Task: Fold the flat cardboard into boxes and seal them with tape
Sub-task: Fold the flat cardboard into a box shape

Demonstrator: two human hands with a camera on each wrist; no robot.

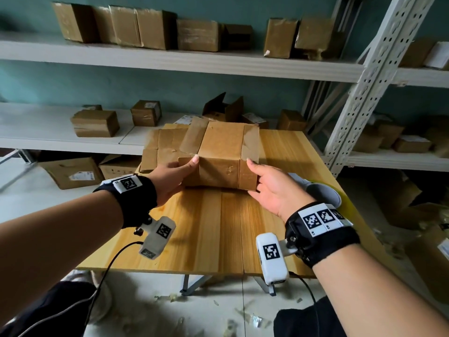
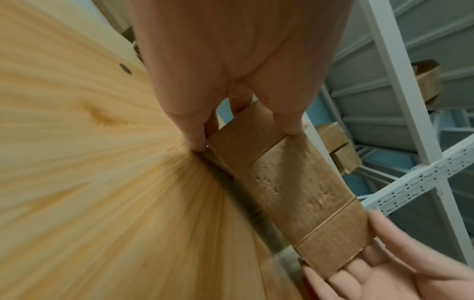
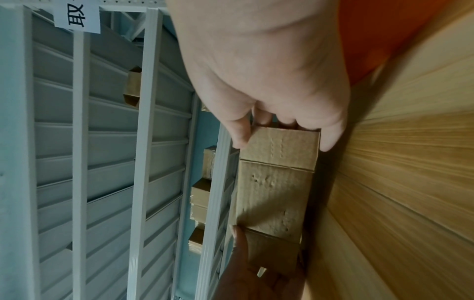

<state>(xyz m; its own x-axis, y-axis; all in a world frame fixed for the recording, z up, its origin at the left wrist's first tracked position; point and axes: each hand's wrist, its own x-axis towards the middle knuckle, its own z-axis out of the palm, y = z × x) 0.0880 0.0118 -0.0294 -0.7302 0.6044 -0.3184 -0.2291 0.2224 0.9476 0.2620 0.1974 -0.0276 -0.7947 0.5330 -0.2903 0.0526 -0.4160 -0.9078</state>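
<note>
On the wooden tabletop (image 1: 218, 227) the closed cardboard box (image 1: 222, 152) appears to rest, its far part over flattened cardboard (image 1: 160, 147). It is gripped but, I judge, not yet carried off. The left hand (image 1: 170, 178) clasps its left end, thumb on top. The right hand (image 1: 272, 188) cups the right end, fingers spread. The box shows no print. A white sign (image 3: 77, 16) bears Chinese characters, one seemingly 取.

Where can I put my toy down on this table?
On the bare wood of the table between the cardboard box and the near edge, or the strip right of the box. The far left is crowded with flattened cardboard.
</note>
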